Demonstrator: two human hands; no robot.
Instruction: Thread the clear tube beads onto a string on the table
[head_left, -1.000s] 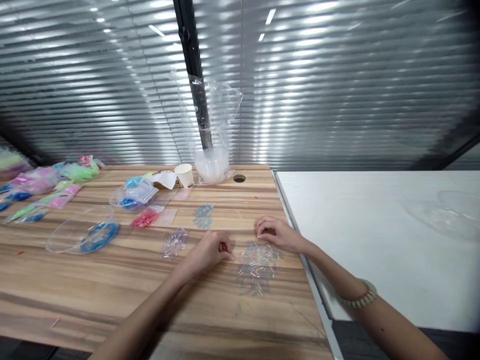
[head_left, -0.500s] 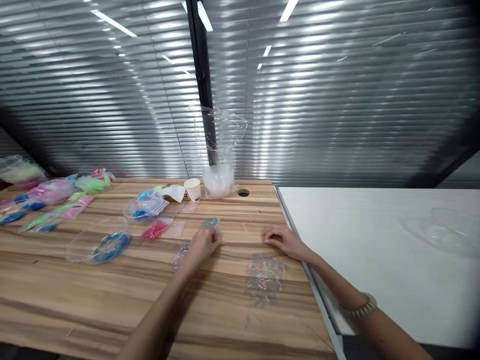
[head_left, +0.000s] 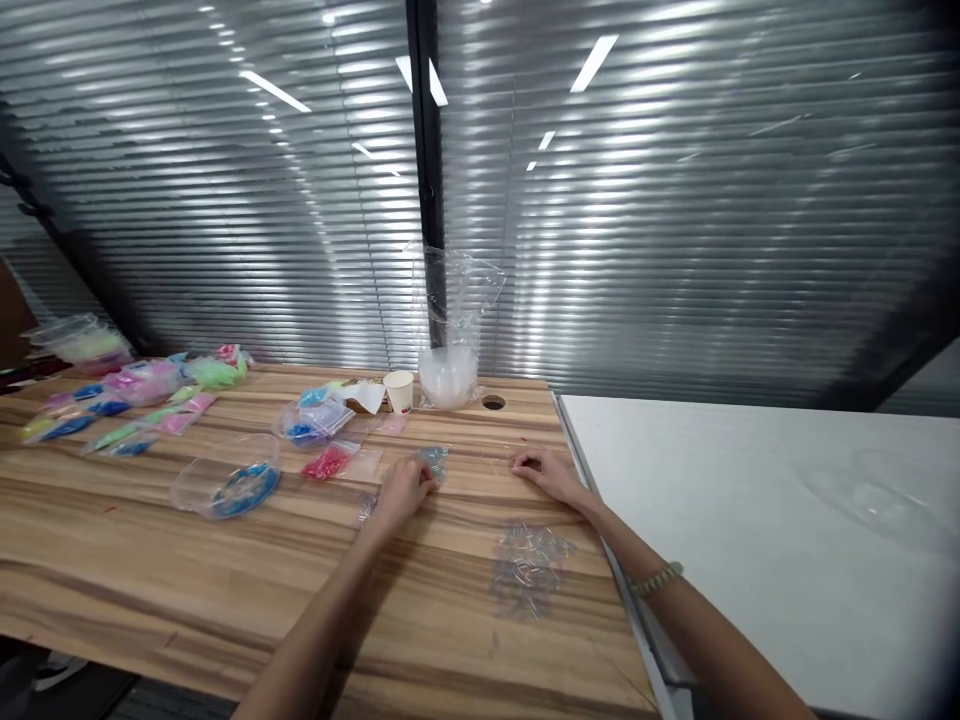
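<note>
My left hand (head_left: 403,490) rests low over the wooden table with its fingers curled together; whatever they pinch is hidden. Just beyond its fingertips lies a small bluish clear packet (head_left: 435,460), and a purplish clear pile (head_left: 366,508) shows partly behind the wrist. To the right, my right hand (head_left: 546,474) has thumb and fingers pressed together near the table, and anything between them is too small to make out. Thin, faint pieces (head_left: 495,466) lie left of its fingertips. Nearer me is a loose heap of clear, shiny little tube-like pieces (head_left: 529,568).
A clear round dish (head_left: 193,486) with a blue ring (head_left: 246,490) sits left, beside a red-filled bag (head_left: 327,462). Behind stand a paper cup (head_left: 400,392) and bagged white bowls (head_left: 448,376). Colourful bags (head_left: 142,382) crowd the far left. A white table (head_left: 720,560) adjoins right.
The head view has shifted, so the table sits slightly lower and further right. My right hand has moved a little left across the table. My left hand has drawn slightly left, fingers still closed.
</note>
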